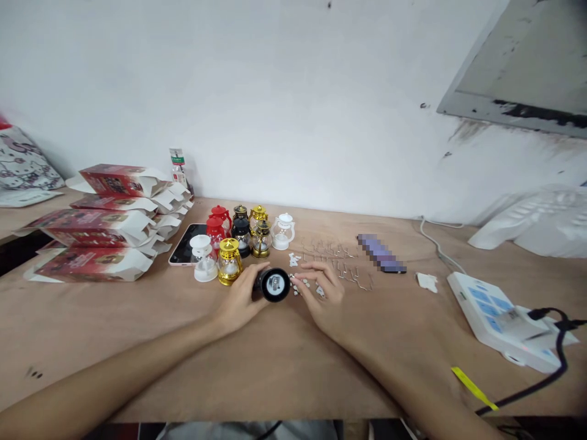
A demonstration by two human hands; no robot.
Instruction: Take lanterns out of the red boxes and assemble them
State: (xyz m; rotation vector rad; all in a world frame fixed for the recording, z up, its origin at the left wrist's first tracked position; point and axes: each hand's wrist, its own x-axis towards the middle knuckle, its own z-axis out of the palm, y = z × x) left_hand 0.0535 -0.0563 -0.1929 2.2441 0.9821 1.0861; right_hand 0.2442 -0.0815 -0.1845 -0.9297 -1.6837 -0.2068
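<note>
My left hand (pixel 239 300) grips a black mini lantern (pixel 287 287), tipped so its round underside faces me. A pale disc with a small metallic part shows inside the black rim. Beside that rim, my right hand (pixel 323 296) has thumb and forefinger pinched together; what they hold, if anything, is too small to name. Small white pieces (pixel 294 260) lie around the right fingertips. Behind them, several bent wire pieces (pixel 342 269) are spread out. Finished-looking mini lanterns stand grouped beyond my left hand, among them a gold lantern (pixel 229 263) and a white lantern (pixel 205 260).
Red-and-white cardboard boxes (pixel 98 227) are stacked at left, near a phone (pixel 184 247). A second, pixelated phone (pixel 380 253) lies right of the wires. A power strip (pixel 486 311) with a black cable (pixel 532 391) and a yellow strip (pixel 474 388) occupy the right side.
</note>
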